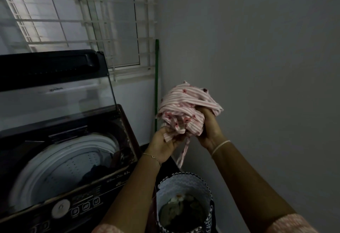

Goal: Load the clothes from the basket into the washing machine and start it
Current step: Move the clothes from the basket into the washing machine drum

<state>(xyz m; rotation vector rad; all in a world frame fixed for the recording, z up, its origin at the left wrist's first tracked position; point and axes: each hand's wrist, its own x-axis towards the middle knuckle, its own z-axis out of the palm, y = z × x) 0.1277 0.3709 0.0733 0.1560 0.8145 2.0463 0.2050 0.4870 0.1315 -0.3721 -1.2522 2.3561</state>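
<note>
Left hand: I saw my left hand [165,145] under the lower left of the bundle, fingers curled up into the cloth and gripping loose folds.
Right hand: my right hand [209,128] was on the bundle's right side, fingers closed deep into the fabric and holding it tight.
Garment: the pink striped garment [185,102], dotted with small red flowers, was bunched between both hands, held in the air above the basket and to the right of the washing machine. One narrow strip [183,157] hung from it down toward the basket.
Basket: the basket [184,182], white with a dark scalloped rim, stood on the floor below my forearms, just beside the machine's right flank. I made out mixed clothes [184,208], dark and pale, lying in its bottom.
Washing machine: the washing machine [127,128] was at my left, a top loader with its glass lid [55,94] standing raised at the back.
Drum: the drum [55,161] lay uncovered, with some dark clothing [97,173] in it near the front right.
Controls: a round dial [60,208] and a row of buttons [85,206] sat on the front panel; I could not read their markings.
Wrists: a thin bracelet [152,157] on the left, a pale band [219,145] on the right.
Background: a barred window [82,21] behind the machine, and a green pole [156,85] upright in the corner by the grey wall [257,48].
</note>
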